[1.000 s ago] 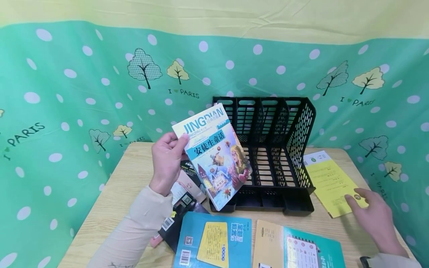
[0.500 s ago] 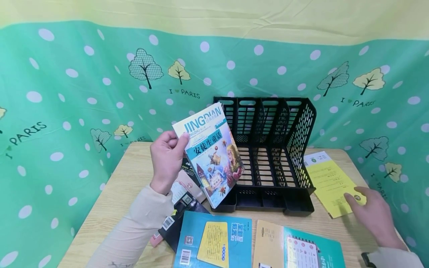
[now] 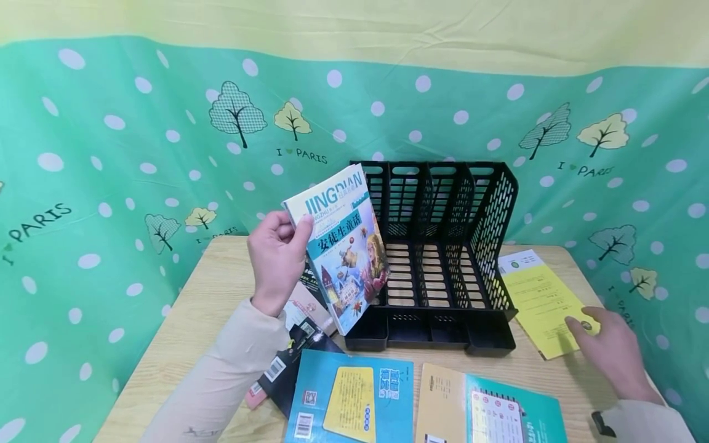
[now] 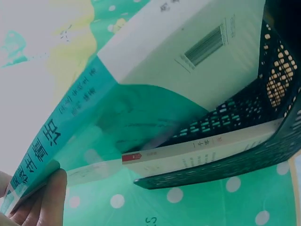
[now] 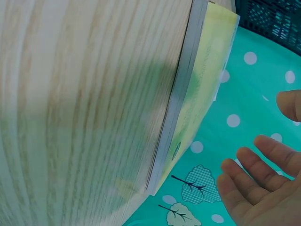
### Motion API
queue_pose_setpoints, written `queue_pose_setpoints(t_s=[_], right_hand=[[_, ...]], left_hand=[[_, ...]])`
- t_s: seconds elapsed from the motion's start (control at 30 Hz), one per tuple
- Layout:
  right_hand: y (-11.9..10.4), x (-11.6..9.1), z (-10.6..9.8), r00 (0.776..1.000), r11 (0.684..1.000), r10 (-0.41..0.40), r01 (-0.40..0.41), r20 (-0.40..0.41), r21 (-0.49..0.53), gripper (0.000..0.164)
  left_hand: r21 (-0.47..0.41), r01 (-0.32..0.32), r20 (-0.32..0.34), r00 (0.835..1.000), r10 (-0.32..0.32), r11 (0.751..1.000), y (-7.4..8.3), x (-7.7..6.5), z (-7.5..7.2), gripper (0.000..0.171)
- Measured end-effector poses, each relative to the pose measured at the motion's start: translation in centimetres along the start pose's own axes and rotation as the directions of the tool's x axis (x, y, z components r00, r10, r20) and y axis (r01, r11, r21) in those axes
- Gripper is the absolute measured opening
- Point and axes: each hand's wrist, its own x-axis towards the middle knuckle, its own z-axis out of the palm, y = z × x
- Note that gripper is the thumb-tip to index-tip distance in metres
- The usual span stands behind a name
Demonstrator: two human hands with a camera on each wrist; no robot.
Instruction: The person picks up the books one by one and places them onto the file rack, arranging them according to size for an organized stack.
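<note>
The left hand (image 3: 277,261) is clamped on a paperback (image 3: 343,246), thumb on the front cover near its upper left corner and fingers behind, gripping across the spine edge. The book is raised and tilted in front of the left part of a black rack (image 3: 490,338); whether they touch, I cannot tell. It should be fairly light for one hand, springy rather than stiff, with a smooth cover that may slip and corners that could crease. The spine looks the surest hold, since it keeps the pages together; a grip nearer mid-length would probably check twisting better than this high one. The right hand (image 3: 612,351) holds nothing, thumb and fingers apart, near a yellow book (image 3: 540,301) on the counter (image 3: 205,295). A blue book (image 3: 351,387) lies in front of the rack.
</note>
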Motion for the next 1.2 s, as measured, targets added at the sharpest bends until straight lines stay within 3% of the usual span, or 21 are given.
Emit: queue_pose_setpoints(t_s=[0.33, 0.8, 1.2], right_hand=[[1.1, 0.6, 0.7, 0.999, 0.999, 0.037, -0.037, 0.037, -0.009, 0.075], [0.9, 1.1, 1.0, 0.99, 0.993, 0.119, -0.118, 0.077, -0.019, 0.083], [0.8, 1.3, 1.3, 0.992, 0.994, 0.106, -0.105, 0.074, -0.017, 0.084]], left_hand=[[0.041, -0.078, -0.024, 0.997, 0.079, 0.996, 0.0, 0.0, 0.4, 0.016], [0.091, -0.211, -0.031, 0.976, 0.215, 0.973, -0.4, -0.1, 1.4, 0.017], [0.108, -0.263, -0.054, 0.962, 0.269, 0.959, -1.0, -0.2, 2.9, 0.014]])
